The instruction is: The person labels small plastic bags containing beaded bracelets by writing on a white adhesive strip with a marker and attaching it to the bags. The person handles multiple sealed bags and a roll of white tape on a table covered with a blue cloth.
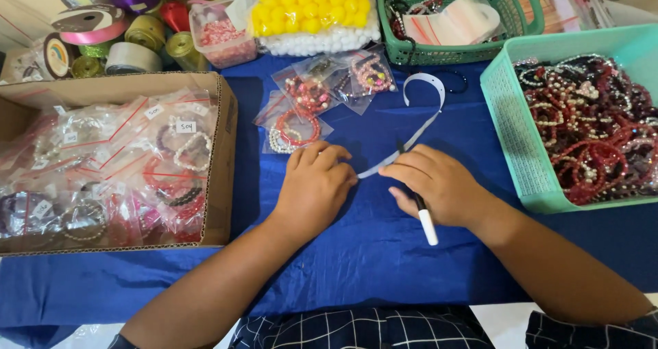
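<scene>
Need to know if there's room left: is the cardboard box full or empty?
Nearly full. The box holds bagged bracelets across its whole floor, piled close to the rim.

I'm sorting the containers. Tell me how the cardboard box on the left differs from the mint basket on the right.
The cardboard box is brown with solid walls; the mint basket is green plastic with perforated walls. The cardboard box holds bracelets sealed in small clear bags with labels; the mint basket holds loose bead bracelets, mostly red and dark. Both sit open on the blue cloth.
</scene>
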